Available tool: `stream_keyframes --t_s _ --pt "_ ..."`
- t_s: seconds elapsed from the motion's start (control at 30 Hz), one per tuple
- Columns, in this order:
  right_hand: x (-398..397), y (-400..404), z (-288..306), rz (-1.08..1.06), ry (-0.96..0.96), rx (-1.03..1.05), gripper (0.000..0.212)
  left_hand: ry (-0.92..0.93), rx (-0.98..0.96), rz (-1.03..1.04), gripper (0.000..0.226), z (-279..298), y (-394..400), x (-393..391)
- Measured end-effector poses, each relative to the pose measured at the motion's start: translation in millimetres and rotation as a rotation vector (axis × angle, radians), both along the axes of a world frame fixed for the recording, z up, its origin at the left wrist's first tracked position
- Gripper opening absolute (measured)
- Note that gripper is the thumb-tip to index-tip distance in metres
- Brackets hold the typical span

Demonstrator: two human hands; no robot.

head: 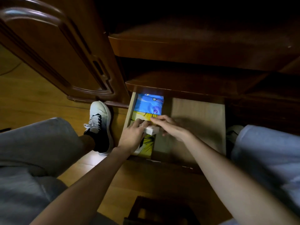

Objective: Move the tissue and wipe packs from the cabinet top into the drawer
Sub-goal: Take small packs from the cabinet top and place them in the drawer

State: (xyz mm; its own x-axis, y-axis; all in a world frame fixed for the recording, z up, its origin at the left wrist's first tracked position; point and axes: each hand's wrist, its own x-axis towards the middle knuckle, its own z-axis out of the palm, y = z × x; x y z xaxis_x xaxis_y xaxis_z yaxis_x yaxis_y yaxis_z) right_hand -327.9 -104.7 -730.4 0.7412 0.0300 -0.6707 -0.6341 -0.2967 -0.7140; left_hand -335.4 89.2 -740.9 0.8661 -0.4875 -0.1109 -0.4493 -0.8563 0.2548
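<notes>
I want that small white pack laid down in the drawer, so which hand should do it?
Left, probably. The left hand already grips the small white pack over the yellow pack in the drawer; the right hand only touches it.

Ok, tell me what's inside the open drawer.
In the drawer: a blue pack, a yellow pack and a small white pack under both hands, left and right. Anything beneath is hidden.
</notes>
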Motion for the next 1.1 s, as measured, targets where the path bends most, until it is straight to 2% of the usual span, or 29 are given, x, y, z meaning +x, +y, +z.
stream_keyframes --t_s 0.1,0.17,0.23,0.3,0.37,0.43,0.47,0.67,0.7,0.8,0.83,0.97,1.03,1.1 --pt "-19.1 -13.1 11.9 0.017 -0.050 0.068 0.057 -0.104 -0.081 -0.043 0.040 16.6 -12.6 -6.6" --pt "-26.1 -24.0 19.3 0.049 -0.086 0.106 0.039 -0.146 -0.099 -0.094 0.050 24.9 -20.0 -12.3" --pt "-31.7 -37.9 22.4 0.016 -0.107 0.106 0.036 -0.116 -0.094 -0.082 0.061 29.6 -22.8 -15.7" --pt "-37.0 -49.6 22.0 -0.109 -0.098 0.050 0.047 -0.006 -0.180 0.109 0.061 29.4 -20.3 -15.0" --pt "-44.8 -58.5 16.2 -0.204 -0.046 -0.047 0.058 0.125 -0.353 0.413 0.050 25.9 -13.7 -13.0" --pt "-55.2 -60.0 5.3 -0.219 0.043 -0.080 0.064 0.233 -0.506 0.639 0.036 19.7 -6.5 -12.0" --pt "-60.4 -57.8 -1.3 -0.212 0.074 -0.075 0.062 0.257 -0.542 0.681 0.031 16.3 -3.5 -13.0" --pt "-67.1 -27.2 -38.9 -0.085 0.141 -0.053 0.049 0.195 -0.515 0.613 0.015 5.0 2.2 -27.2" --pt "-66.7 -19.4 -47.1 0.007 0.123 -0.103 0.046 0.188 -0.516 0.616 0.016 2.6 2.4 -29.1" --pt "-69.2 1.1 -67.0 0.392 -0.024 -0.468 0.038 0.204 -0.520 0.634 0.018 -4.5 3.7 -31.7" --pt "-68.6 3.0 -68.2 0.444 -0.045 -0.528 0.038 0.206 -0.529 0.644 0.019 -6.4 4.1 -30.8" --pt "-56.1 -6.5 -63.9 0.575 0.013 -0.550 0.040 0.218 -0.596 0.740 0.023 -2.9 -1.3 -22.7" --pt "-47.9 -7.9 -48.2 0.525 -0.006 -0.518 0.040 0.238 -0.661 0.780 0.022 2.3 -9.6 -18.1" --pt "-42.7 -3.1 -24.3 0.295 -0.091 -0.289 0.032 0.226 -0.724 0.801 0.021 11.2 -19.0 -15.5"
